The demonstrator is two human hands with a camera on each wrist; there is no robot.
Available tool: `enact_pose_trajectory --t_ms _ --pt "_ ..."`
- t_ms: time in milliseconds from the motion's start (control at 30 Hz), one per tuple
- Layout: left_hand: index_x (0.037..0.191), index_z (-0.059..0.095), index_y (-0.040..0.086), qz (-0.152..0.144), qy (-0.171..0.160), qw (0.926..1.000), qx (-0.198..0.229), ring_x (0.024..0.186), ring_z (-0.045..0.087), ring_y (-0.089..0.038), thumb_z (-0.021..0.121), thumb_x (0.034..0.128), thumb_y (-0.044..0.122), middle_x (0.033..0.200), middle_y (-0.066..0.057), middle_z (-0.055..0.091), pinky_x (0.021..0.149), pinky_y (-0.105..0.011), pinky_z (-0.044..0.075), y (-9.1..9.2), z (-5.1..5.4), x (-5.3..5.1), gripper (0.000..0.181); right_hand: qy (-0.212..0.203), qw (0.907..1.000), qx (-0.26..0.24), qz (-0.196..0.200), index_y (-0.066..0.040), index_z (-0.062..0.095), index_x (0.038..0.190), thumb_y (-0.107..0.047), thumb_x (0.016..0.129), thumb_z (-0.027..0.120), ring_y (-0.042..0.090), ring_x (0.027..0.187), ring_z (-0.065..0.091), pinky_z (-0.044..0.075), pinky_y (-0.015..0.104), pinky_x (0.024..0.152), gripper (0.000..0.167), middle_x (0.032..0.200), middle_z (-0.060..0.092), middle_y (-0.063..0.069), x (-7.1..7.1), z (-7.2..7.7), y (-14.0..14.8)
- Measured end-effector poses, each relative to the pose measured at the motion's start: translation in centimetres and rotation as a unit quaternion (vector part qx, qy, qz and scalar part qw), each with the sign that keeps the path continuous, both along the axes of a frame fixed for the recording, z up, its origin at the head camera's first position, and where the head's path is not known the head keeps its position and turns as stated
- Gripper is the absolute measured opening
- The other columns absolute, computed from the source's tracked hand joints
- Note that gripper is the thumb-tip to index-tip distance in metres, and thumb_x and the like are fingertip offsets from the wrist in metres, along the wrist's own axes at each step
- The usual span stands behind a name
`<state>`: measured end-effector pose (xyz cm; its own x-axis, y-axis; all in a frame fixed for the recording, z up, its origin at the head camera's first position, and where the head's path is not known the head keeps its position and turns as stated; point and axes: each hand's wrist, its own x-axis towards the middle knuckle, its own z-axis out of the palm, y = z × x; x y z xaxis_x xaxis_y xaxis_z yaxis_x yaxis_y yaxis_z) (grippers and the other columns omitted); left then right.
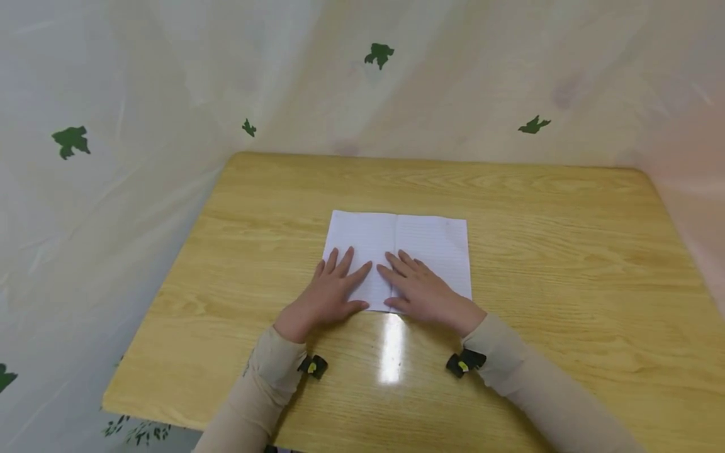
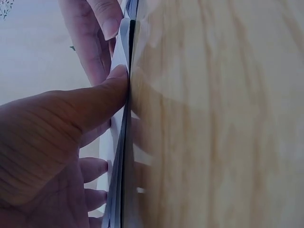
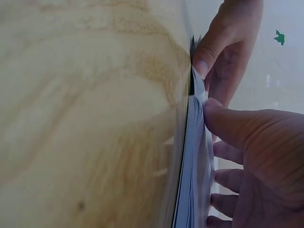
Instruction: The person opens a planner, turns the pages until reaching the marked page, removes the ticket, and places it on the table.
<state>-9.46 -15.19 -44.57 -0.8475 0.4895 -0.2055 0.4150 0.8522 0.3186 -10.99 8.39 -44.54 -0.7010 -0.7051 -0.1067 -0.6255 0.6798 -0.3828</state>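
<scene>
An open notebook with lined white pages lies flat on the wooden table, its centre fold running away from the person. On the left page rests the left hand, fingers spread and straight, thumb by the near edge. The right hand lies across the fold and right page, its fingers also extended and apart. Seen edge-on in the left wrist view, the left thumb touches the top page near the notebook's edge. In the right wrist view the right thumb presses on the stacked pages.
The wooden table extends around the notebook on all sides. Behind and to the left hangs a pale curtain with green bird shapes. A bright light reflection shows on the tabletop between the forearms. Dark bands with small devices sit at both wrists.
</scene>
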Motion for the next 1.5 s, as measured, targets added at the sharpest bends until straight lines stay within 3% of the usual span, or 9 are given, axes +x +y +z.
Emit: enact_pose_trajectory --t_ms 200,500,800,967,1167,1333,1500 --pt "0.156 0.026 0.026 0.01 -0.009 0.9999 -0.001 0.145 -0.004 -0.045 0.058 0.0937 0.051 0.161 -0.018 0.003 0.113 -0.063 0.006 0.3 -0.3 0.0 0.074 -0.023 0.9986 -0.048 0.003 -0.004 0.031 0.152 -0.037 0.09 0.069 0.037 0.147 0.012 0.013 0.052 0.117 0.08 0.16 0.016 0.02 -1.0 -0.3 1.7" --pt "0.155 0.028 0.024 -0.066 -0.018 0.9974 0.02 0.145 -0.003 -0.045 0.057 0.0941 0.051 0.161 -0.019 0.006 0.113 -0.064 0.007 4.0 -0.7 -1.9 0.073 -0.03 0.9919 -0.023 -0.121 -0.001 0.029 0.152 -0.042 0.086 0.073 0.039 0.147 0.008 0.009 0.054 0.117 0.089 0.16 0.015 0.022 -1.5 -1.1 8.5" --pt "0.156 0.027 0.025 -0.075 -0.021 0.9968 0.016 0.145 -0.005 -0.044 0.057 0.094 0.051 0.162 -0.017 0.004 0.114 -0.062 0.004 5.2 -1.0 -2.6 0.074 -0.047 0.9818 -0.023 -0.183 0.003 0.028 0.151 -0.036 0.09 0.07 0.043 0.146 0.007 0.006 0.058 0.115 0.084 0.158 0.015 0.027 -4.1 -0.8 13.3" --pt "0.155 0.028 0.024 -0.074 -0.017 0.9969 0.018 0.145 -0.004 -0.044 0.058 0.0939 0.051 0.161 -0.018 0.005 0.114 -0.062 0.004 5.0 -1.2 -2.8 0.073 -0.062 0.9749 -0.013 -0.213 0.003 0.025 0.152 -0.031 0.092 0.068 0.045 0.145 0.008 0.009 0.06 0.114 0.081 0.157 0.014 0.028 -5.7 -0.4 14.3" --pt "0.155 0.028 0.024 -0.071 -0.024 0.9968 0.026 0.145 -0.005 -0.044 0.058 0.094 0.05 0.161 -0.019 0.004 0.114 -0.062 0.003 4.7 -1.0 -2.9 0.073 -0.056 0.9722 -0.002 -0.227 0.011 0.022 0.149 -0.031 0.091 0.069 0.05 0.142 0.013 0.013 0.061 0.113 0.086 0.153 0.016 0.035 -7.2 -0.2 14.6" --pt "0.155 0.028 0.024 -0.067 -0.02 0.9972 0.026 0.145 -0.005 -0.044 0.058 0.0939 0.05 0.162 -0.018 0.004 0.114 -0.062 0.004 4.5 -1.3 -3.1 0.073 -0.068 0.9648 0.011 -0.254 0.014 0.02 0.148 -0.037 0.089 0.071 0.05 0.142 0.008 0.012 0.063 0.112 0.092 0.154 0.013 0.036 -7.6 0.1 14.5" --pt "0.156 0.026 0.026 -0.065 -0.025 0.9972 0.029 0.145 -0.007 -0.043 0.058 0.0939 0.05 0.162 -0.017 0.002 0.114 -0.062 0.003 4.2 -1.4 -3.1 0.074 -0.07 0.9605 0.016 -0.269 0.01 0.024 0.149 -0.04 0.088 0.071 0.048 0.143 0.009 0.013 0.063 0.112 0.092 0.155 0.014 0.034 -7.6 0.1 14.2"
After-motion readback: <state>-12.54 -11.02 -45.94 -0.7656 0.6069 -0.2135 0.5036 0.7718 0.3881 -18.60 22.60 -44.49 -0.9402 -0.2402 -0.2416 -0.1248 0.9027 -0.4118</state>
